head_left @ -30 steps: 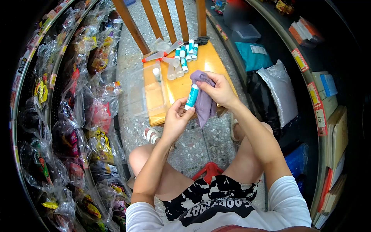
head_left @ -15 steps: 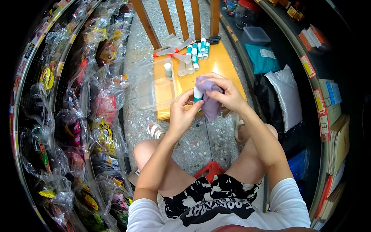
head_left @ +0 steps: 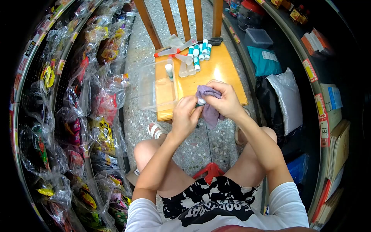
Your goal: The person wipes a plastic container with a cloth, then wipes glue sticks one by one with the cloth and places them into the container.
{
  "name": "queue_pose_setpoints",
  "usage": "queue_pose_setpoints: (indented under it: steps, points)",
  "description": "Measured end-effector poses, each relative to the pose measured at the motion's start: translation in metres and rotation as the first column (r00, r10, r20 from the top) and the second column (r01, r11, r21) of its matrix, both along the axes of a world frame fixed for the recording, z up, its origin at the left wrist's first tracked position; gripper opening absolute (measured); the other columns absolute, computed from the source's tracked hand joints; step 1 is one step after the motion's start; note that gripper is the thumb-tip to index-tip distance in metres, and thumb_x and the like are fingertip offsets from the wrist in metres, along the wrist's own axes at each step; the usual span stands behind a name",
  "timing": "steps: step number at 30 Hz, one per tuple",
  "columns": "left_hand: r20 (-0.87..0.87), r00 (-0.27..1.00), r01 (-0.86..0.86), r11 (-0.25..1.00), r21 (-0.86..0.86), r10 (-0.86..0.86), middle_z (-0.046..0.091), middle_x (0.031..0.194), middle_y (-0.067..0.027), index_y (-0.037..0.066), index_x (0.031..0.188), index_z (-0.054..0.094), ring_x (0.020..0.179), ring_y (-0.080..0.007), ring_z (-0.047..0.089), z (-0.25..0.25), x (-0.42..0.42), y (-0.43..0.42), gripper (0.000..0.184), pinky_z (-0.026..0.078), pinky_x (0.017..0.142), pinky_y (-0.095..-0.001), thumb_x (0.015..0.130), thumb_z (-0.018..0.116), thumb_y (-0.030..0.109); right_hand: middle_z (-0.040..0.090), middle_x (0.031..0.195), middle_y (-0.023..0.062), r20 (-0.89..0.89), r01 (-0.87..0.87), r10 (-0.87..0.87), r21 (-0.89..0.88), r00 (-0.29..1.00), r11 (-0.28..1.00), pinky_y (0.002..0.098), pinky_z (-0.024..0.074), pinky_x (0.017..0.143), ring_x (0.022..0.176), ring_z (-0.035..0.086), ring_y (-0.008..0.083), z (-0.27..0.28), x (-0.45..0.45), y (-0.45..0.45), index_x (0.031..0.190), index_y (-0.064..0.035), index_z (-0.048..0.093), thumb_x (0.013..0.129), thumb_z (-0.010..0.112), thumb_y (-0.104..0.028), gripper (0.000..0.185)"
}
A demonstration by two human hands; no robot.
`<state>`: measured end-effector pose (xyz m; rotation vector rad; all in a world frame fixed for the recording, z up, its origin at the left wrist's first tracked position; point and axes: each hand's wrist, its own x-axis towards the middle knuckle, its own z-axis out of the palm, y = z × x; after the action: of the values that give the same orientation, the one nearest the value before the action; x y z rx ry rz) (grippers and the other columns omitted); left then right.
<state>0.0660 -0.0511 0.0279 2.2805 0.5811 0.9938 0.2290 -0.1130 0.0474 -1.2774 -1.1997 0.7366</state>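
Observation:
My left hand [head_left: 186,115] is closed around a glue stick [head_left: 200,102] with a white cap and a teal label; its fingers cover much of it. A purple cloth [head_left: 210,116] hangs from my right hand [head_left: 227,101], which pinches it against the capped end of the stick. Both hands meet just over the front edge of the wooden chair seat [head_left: 208,75]. Farther back on the seat lie several similar glue sticks [head_left: 196,50], and another stands in a clear plastic box [head_left: 156,92] at the left. Translucent tubes [head_left: 183,69], some with red ends, are beside the pile.
Black brush-like items [head_left: 216,41] lie near the chair's backrest [head_left: 183,19]. Shelves with plastic-wrapped packets [head_left: 104,104] line the left; at the right, a shelf holds a teal packet [head_left: 264,60], a silver bag [head_left: 286,100] and stacked envelopes [head_left: 337,149]. A red stool [head_left: 209,170] is beneath me.
The glue stick has tilted from upright, and the cloth now wraps over its white end. My right hand has moved slightly down and its fingers have bunched closer around the cloth.

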Motion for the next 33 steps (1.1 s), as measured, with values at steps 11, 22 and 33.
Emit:
queue_pose_setpoints:
  steps: [11,22,33]
  points:
    - [0.051,0.998,0.037,0.982,-0.185,-0.028,0.066,0.105,-0.0168,-0.001,0.113,0.064,0.097,-0.0313,0.063,0.002,0.006,-0.001,0.036,0.049,0.085,-0.0351,0.077,0.07,-0.001,0.064,0.093,0.0042,-0.197,-0.052,0.05,-0.004,0.979,0.999,0.0247,0.0479,0.074,0.086,0.061,0.0109,0.002,0.017,-0.008,0.098,0.0033,0.068,0.079,0.067,-0.003,0.019]
    - [-0.009,1.0,-0.001,0.999,-0.051,0.0,0.066,0.104,-0.0183,-0.003,0.111,0.064,0.097,-0.0323,0.064,-0.003,0.005,-0.002,0.034,0.049,0.085,-0.0344,0.077,0.069,-0.002,0.065,0.091,0.0072,0.03,0.059,-0.06,0.018,0.998,0.998,0.0262,0.0502,0.073,0.08,0.064,0.0137,0.0,-0.003,-0.007,0.098,0.0022,0.069,0.077,0.069,-0.004,0.021]
    - [0.115,0.993,0.017,0.924,-0.383,0.029,0.069,0.098,-0.0132,-0.003,0.113,0.064,0.089,-0.0202,0.067,-0.001,0.011,-0.002,0.034,0.051,0.079,-0.0301,0.079,0.07,-0.001,0.066,0.092,0.0027,-0.363,0.062,-0.087,-0.078,0.928,0.995,0.0232,0.0474,0.075,0.084,0.06,0.0088,-0.005,0.007,-0.003,0.1,0.0026,0.067,0.082,0.066,-0.006,0.019]
